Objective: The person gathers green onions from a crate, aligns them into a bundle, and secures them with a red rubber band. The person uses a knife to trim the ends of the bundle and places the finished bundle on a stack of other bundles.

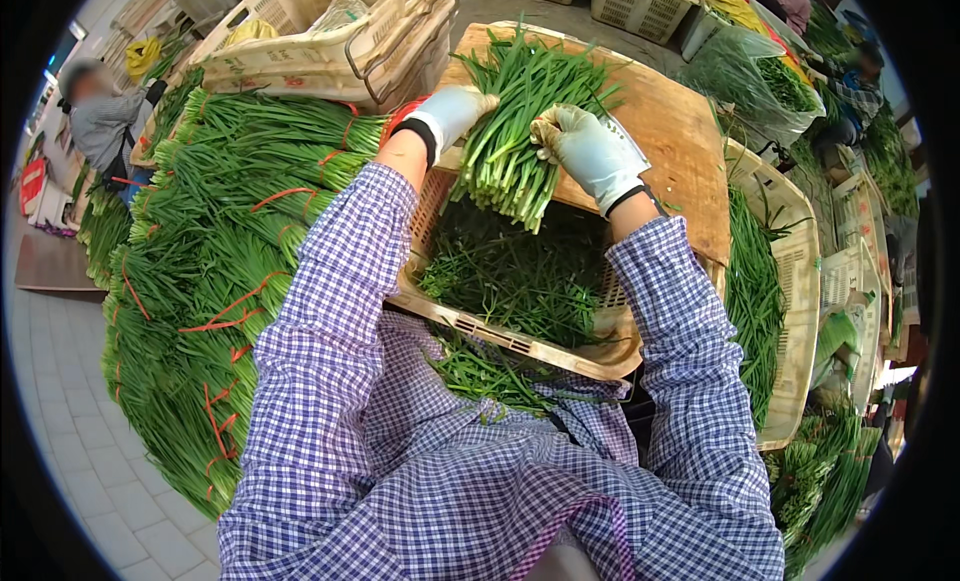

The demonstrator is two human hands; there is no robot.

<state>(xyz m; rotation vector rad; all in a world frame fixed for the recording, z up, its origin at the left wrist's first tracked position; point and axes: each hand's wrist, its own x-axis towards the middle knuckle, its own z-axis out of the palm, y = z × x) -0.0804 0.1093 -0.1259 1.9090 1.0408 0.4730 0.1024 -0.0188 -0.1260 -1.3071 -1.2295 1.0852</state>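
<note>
A loose bunch of garlic chives (517, 123) lies on the near edge of a wooden board (667, 138), its pale cut ends hanging toward me. My left hand (454, 116), in a whitish glove, grips the bunch from the left. Against its right side is my gloved right hand (589, 150), fingers curled in; whether they pinch anything is hidden. A flat, pale, shiny-edged object (630, 142) shows partly from behind the right hand. Red ties (401, 120) lie beside my left wrist. Below the board, a plastic crate (517, 345) holds loose green trimmings (517, 281).
Chive bundles with red ties (217, 243) are piled at the left. Stacked crates (322, 63) stand beyond them. On the right, another crate (795, 281) holds loose chives (750, 296). A clear bag of greens (780, 86) stands behind. Other people (109, 123) sit at both sides.
</note>
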